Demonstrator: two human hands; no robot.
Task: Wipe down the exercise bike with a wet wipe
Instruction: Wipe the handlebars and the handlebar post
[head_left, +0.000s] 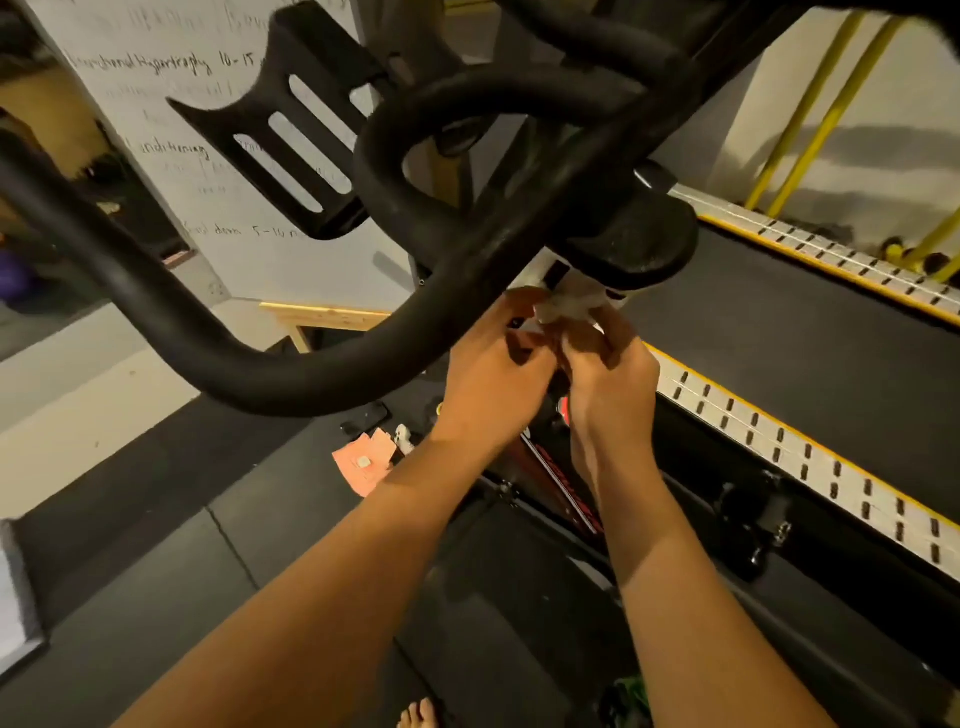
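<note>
The exercise bike's black handlebar (291, 358) curves across the upper half of the head view, with a slotted black tablet holder (280, 150) behind it. Below the bars the white stem (566, 275) runs down toward the red and black frame (556, 488). A crumpled white wet wipe (563, 306) is pressed against that white stem. My left hand (498, 379) and my right hand (608, 379) meet just under the handlebar, fingers of both pinching the wipe. Part of the wipe is hidden by my fingers.
A pink packet (366, 462) and a small white item lie on the dark rubber floor mats (156, 571). A whiteboard wall with handwriting (182, 104) stands behind. A white slotted rail with a yellow edge (779, 436) runs along the right. My bare toes (421, 714) show at the bottom.
</note>
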